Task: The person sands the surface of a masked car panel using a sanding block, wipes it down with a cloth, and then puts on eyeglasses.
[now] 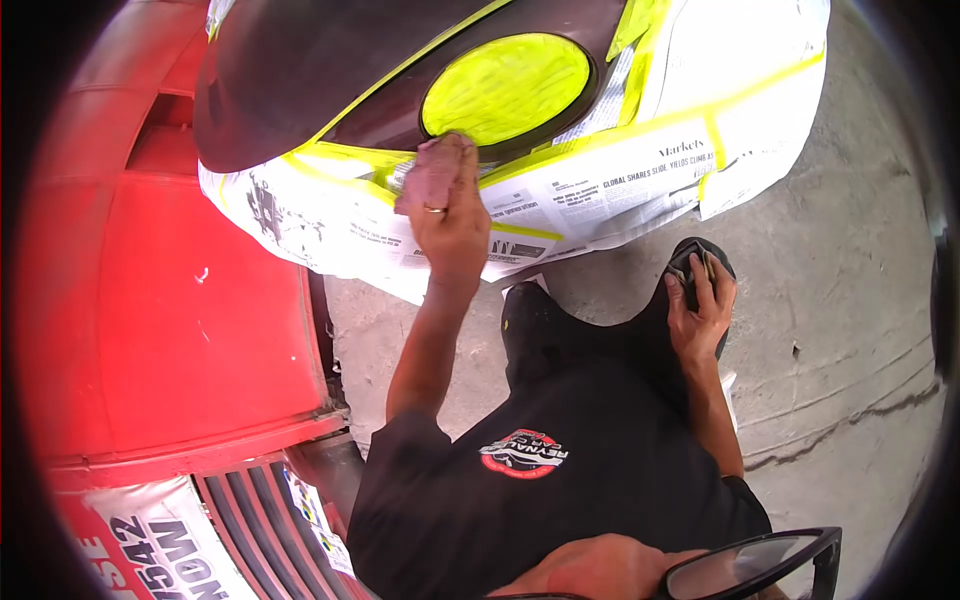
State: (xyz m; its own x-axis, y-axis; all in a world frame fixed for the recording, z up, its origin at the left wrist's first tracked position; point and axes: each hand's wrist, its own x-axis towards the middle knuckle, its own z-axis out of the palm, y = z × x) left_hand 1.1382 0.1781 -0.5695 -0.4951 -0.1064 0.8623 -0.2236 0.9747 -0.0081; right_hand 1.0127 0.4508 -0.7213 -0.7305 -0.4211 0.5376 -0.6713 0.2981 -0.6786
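Note:
My left hand [455, 215], with a ring on one finger, presses a folded pinkish piece [428, 178] against the lower left rim of the yellow-taped oval [508, 88]. I cannot tell whether the piece is cloth or an abrasive sheet. The oval sits in a dark, dull vehicle body panel [290, 75] edged with yellow masking tape. Taped newspaper [590, 205] covers the parts below and to the right. My right hand [704, 305] lies on my right knee, its fingers bent over a small dark folded piece that they partly hide.
A red vehicle body [190, 320] stands close on the left. Below it are a dark-slatted grille [265, 520] and a white printed banner [165, 535]. Cracked concrete floor [840, 330] stretches to the right. My bent knees are close to the papered panel.

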